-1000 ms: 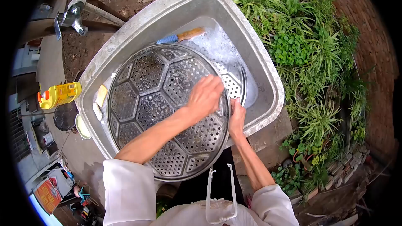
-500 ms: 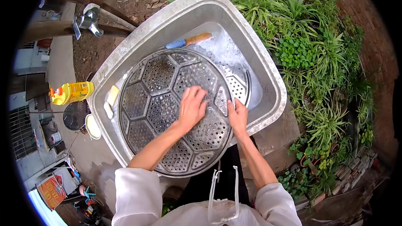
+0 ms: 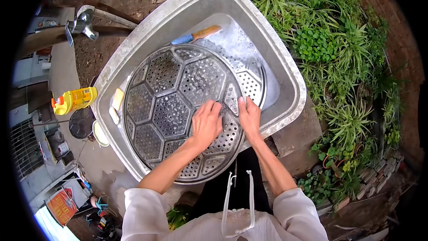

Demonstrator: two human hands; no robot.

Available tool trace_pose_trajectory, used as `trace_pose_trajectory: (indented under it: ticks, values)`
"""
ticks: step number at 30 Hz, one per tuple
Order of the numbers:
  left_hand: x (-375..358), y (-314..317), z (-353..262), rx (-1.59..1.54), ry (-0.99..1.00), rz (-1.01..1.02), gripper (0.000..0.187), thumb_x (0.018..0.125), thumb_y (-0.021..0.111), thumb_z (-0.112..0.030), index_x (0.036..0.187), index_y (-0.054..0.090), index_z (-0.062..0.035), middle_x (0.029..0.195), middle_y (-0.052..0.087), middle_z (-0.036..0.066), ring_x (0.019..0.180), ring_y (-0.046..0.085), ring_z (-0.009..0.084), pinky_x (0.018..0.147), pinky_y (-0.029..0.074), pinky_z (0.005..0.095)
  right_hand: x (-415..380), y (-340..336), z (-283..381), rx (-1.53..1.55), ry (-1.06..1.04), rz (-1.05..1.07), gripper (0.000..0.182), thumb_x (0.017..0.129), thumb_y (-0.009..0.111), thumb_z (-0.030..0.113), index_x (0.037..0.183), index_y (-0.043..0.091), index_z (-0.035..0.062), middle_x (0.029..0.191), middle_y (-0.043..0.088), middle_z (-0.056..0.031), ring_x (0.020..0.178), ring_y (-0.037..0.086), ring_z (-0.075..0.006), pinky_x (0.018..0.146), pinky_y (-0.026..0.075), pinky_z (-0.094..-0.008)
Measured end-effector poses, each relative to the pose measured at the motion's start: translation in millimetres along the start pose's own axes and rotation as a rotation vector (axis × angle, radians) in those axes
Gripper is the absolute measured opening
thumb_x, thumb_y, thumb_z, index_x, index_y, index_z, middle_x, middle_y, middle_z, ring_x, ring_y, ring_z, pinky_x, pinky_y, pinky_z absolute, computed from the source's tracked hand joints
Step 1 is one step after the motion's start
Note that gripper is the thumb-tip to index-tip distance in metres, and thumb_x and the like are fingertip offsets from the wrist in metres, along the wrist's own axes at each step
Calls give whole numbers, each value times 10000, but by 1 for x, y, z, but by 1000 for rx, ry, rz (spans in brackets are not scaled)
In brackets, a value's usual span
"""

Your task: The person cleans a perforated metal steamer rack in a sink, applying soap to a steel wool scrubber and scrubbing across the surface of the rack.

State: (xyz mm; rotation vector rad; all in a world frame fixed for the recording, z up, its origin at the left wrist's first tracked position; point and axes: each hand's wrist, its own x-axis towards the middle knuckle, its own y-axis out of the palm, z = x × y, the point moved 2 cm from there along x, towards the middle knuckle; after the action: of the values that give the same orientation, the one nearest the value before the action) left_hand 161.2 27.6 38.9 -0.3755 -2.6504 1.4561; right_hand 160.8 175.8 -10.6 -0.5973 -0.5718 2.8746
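A large round metal steamer tray [image 3: 171, 111], perforated in a hexagon pattern, leans across the grey sink [image 3: 285, 122], its near edge over the rim by my body. My left hand [image 3: 207, 124] presses on its wet surface, fingers curled together; whatever may be under them is hidden. With thumb and fingers, my right hand [image 3: 249, 118] grips the tray's right edge. Beneath, a second perforated tray [image 3: 251, 87] lies partly in soapy water. A brush [image 3: 196, 35] with a wooden handle and blue bristles rests beyond the upper tray.
On the sink's left ledge lie a yellow bar [image 3: 117, 99] and a whitish piece [image 3: 114, 115]. A yellow bottle [image 3: 76, 100] and a pale bowl [image 3: 100, 133] are outside it. A metal tap [image 3: 82, 24] stands at upper left; plants [image 3: 316, 49] grow along the right.
My left hand has slid toward me and slightly right over the tray, its fingers more tucked in. My right hand keeps its hold on the edge. The view has shifted slightly.
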Motion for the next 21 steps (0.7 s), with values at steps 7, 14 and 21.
trace_pose_trajectory:
  ticks: [7, 14, 21]
  values:
    - [11, 16, -33, -167, 312, 105, 242, 671, 619, 46, 899, 569, -15, 946, 544, 126, 895, 530, 313, 789, 434, 417, 9, -10, -10, 127, 5, -5, 404, 1015, 424, 279, 811, 555, -44, 597, 484, -194, 552, 469, -247, 582, 396, -412]
    - [38, -19, 20, 102, 289, 132, 192, 676, 634, 12, 860, 616, -35, 895, 523, 89, 879, 507, 273, 777, 408, 390, 11, 7, -30, 623, 236, 93, 336, 1012, 443, 238, 888, 616, -22, 755, 558, 20, 709, 453, -91, 690, 389, -270]
    - [38, -7, 9, 119, 290, 99, 232, 708, 661, 2, 935, 631, -37, 930, 552, 92, 880, 516, 290, 783, 419, 395, 5, 0, -14, 777, 355, 116, 285, 1010, 445, 207, 1035, 626, -12, 950, 647, -38, 855, 553, -117, 823, 429, -269]
